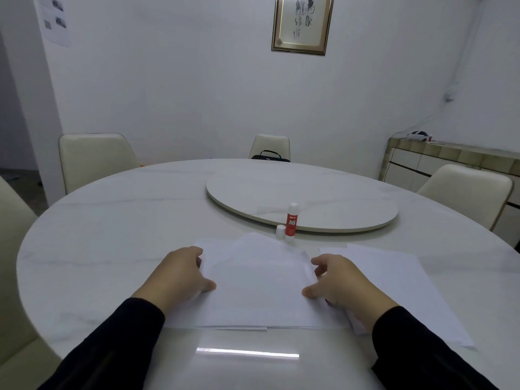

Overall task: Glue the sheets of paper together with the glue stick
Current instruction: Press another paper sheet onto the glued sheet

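A loose stack of white paper sheets (253, 282) lies flat on the table (112, 235) at its near edge, straight in front of the person; the sheets are not squared up, and corners of the lower ones stick out at the far side. The left hand (180, 274) holds the stack's left edge, thumb on top of the paper and fingers curled at the edge, so its grip is closed on the sheets. The right hand (340, 282) does the same at the right edge, thumb pressing on top, fingers bent round the side. Both arms wear black sleeves (118, 342).

To the right, partly under the right hand, another sheet (408, 285) lies flat on the table, overlapped by the stack.

Just beyond the stack stands the glue stick (291, 222), upright, red with a white top and a white base, its label reading "GLUE STICK". A small white cap (280, 231) stands just beside it on the left. Both are on the table against the near rim of a round turntable (323, 192) set in the middle.

Cream chairs (92, 161) stand round the table. On the far wall hangs a framed piece of calligraphy (302, 23).
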### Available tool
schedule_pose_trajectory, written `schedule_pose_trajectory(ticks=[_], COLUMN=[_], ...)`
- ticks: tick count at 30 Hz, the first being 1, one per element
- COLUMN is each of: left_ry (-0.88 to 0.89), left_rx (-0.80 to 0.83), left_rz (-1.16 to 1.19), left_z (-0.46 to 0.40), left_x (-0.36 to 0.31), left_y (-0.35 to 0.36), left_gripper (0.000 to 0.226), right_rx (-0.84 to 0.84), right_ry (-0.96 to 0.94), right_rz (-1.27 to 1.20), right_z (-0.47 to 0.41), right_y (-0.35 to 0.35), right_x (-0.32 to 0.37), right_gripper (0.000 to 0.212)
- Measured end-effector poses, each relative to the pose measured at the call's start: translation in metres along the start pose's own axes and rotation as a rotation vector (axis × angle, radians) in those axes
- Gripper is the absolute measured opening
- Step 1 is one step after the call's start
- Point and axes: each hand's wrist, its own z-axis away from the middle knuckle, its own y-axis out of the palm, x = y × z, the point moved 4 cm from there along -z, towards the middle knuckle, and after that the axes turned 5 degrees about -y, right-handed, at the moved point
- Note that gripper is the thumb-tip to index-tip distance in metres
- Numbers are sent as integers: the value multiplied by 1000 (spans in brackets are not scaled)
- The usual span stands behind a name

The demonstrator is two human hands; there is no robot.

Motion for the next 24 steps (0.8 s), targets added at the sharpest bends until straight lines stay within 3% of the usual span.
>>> schedule_pose_trajectory(ticks=[2, 6, 14, 19, 21, 24], left_ry=[-13, -29, -2, 70, 120, 201], left_rx=[25, 62, 106, 154, 138, 139], left_rz=[44, 94, 107, -102, -164, -300], left_z=[-2, -3, -5, 2, 6, 5], left_x=[-1, -5, -5, -12, -19, -23], left_y=[1, 2, 4, 3, 3, 8], left_gripper=[81, 85, 67, 94, 101, 88], right_rx=[-12, -11, 105, 145, 146, 211], right_ry=[-14, -6, -9, -23, -59, -157], right_rz=[58, 109, 293, 364, 362, 421], right_z=[-1, -1, -3, -8, -11, -14], right_y=[-1, 1, 5, -1, -4, -4], right_x=[1, 1, 8, 11, 11, 16], right_gripper=[74, 70, 61, 63, 74, 82])
